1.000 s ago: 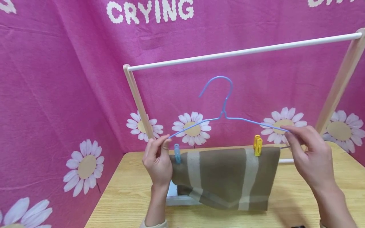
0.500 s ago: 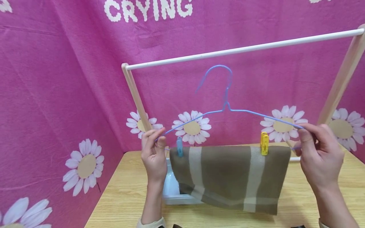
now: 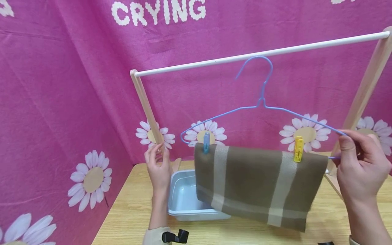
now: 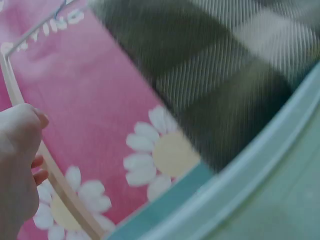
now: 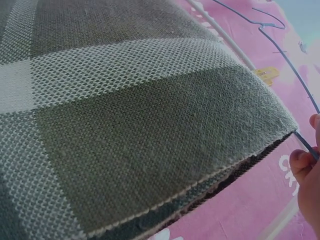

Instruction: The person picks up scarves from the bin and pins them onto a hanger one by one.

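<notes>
A blue wire hanger (image 3: 226, 111) is up in front of the rack, its hook overlapping the white rail (image 3: 208, 62) in the head view. Over its lower bar hangs a folded brown cloth with pale stripes (image 3: 251, 177), held by a blue clothespin (image 3: 206, 143) and a yellow clothespin (image 3: 298, 149). My right hand (image 3: 362, 166) grips the hanger's right end; the right wrist view shows the fingers (image 5: 303, 165) around the wire beside the cloth's corner. Off the hanger's left end, my left hand (image 3: 158, 168) holds nothing, its fingers loosely bent.
Below the cloth's left part, a pale blue plastic basin (image 3: 183, 213) stands on the wooden table (image 3: 128, 204). Wooden posts, left (image 3: 147, 105) and right (image 3: 369, 75), carry the rail. A pink flowered curtain (image 3: 76, 85) encloses the back and left side.
The hanger with its cloth has moved up and to the right, its hook now at the rail's height. My left hand has let go of the hanger's left end; the right still grips it.
</notes>
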A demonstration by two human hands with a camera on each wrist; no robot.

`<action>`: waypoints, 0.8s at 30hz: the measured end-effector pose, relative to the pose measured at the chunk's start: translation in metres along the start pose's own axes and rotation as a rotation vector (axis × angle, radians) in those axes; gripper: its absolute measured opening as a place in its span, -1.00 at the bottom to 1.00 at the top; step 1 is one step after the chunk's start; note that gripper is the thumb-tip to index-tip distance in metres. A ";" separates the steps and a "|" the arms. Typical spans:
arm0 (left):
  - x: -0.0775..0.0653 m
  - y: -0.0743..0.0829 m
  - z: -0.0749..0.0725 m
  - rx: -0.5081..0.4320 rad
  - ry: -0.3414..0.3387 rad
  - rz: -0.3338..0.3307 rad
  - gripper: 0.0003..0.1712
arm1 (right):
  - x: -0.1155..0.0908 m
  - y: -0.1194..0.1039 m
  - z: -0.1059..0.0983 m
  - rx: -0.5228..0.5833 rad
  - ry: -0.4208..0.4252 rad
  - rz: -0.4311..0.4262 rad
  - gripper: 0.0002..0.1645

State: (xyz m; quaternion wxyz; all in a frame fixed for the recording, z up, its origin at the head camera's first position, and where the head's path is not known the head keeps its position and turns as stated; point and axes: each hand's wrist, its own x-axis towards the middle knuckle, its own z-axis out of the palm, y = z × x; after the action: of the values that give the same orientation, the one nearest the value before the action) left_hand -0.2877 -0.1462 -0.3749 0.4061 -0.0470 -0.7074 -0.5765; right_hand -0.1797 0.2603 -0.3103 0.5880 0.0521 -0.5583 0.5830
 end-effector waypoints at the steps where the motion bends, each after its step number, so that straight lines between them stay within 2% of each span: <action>1: 0.000 -0.006 0.000 0.012 -0.004 -0.009 -0.65 | 0.000 0.000 -0.001 -0.001 0.005 0.007 -0.72; 6: 0.001 -0.027 -0.004 0.115 -0.067 -0.102 -0.50 | 0.002 -0.001 -0.005 -0.007 0.027 0.030 -0.72; 9: 0.001 -0.036 -0.006 0.153 -0.100 -0.128 -0.42 | 0.003 0.000 -0.007 0.021 0.032 0.041 -0.72; 17: 0.002 -0.047 -0.005 0.187 -0.100 -0.070 -0.29 | 0.006 -0.001 -0.007 0.018 0.038 0.045 -0.72; 24: 0.003 -0.057 -0.005 0.293 -0.062 -0.025 -0.23 | 0.006 -0.003 -0.006 0.062 0.052 0.046 -0.70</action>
State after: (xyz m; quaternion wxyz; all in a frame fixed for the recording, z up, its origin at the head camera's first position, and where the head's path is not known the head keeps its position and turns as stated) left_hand -0.3176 -0.1704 -0.4175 0.3795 0.0041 -0.7967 -0.4704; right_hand -0.1754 0.2673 -0.3069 0.5866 0.0423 -0.5257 0.6146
